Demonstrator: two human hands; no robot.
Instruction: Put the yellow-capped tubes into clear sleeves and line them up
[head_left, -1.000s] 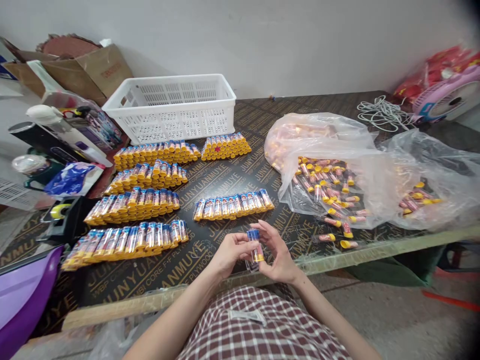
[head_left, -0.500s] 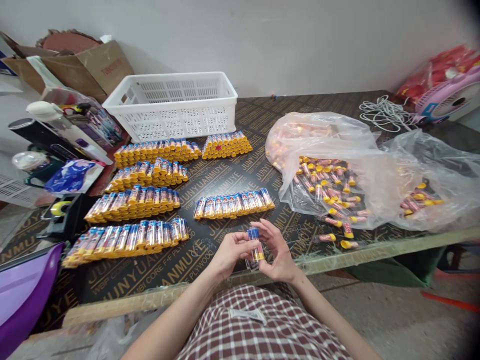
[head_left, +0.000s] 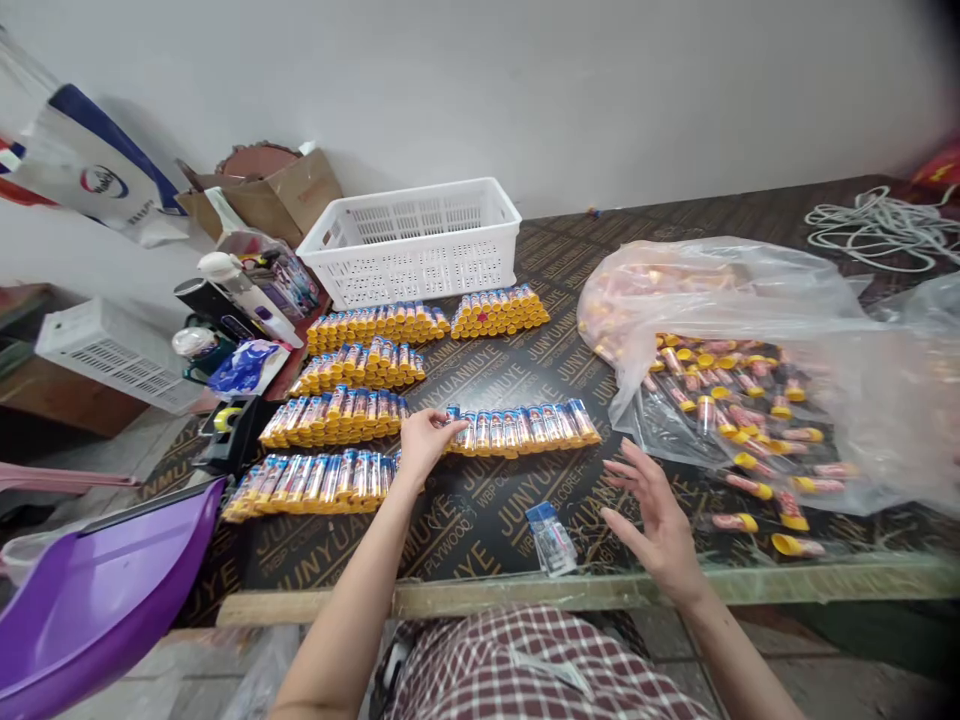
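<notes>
My left hand (head_left: pixel 429 442) is closed, thumb and fingers pinching a small clear tube (head_left: pixel 453 412) with a blue top at the left end of a row of tubes (head_left: pixel 517 430). The hand covers most of that tube. These tubes have blue-and-clear bodies and yellow caps. My right hand (head_left: pixel 651 520) hovers above the table's front part with fingers spread, holding nothing. Between my hands lies a small stack of clear plastic sleeves (head_left: pixel 551 540) with blue ends. Right of my right hand, loose yellow-capped tubes with pink labels (head_left: pixel 750 486) spill out of a clear plastic bag (head_left: pixel 847 400).
Several stacks of wrapped tubes (head_left: pixel 315 485) stand at left, with a white basket (head_left: pixel 420 265) behind them. A black tape dispenser (head_left: pixel 232 435) and a purple dustpan (head_left: pixel 127 600) are at far left. A coiled white cable (head_left: pixel 877 225) lies at back right.
My left hand has carried the tube from in front of me to the row's left end. My right hand has let go, opened and moved right. The view has shifted left.
</notes>
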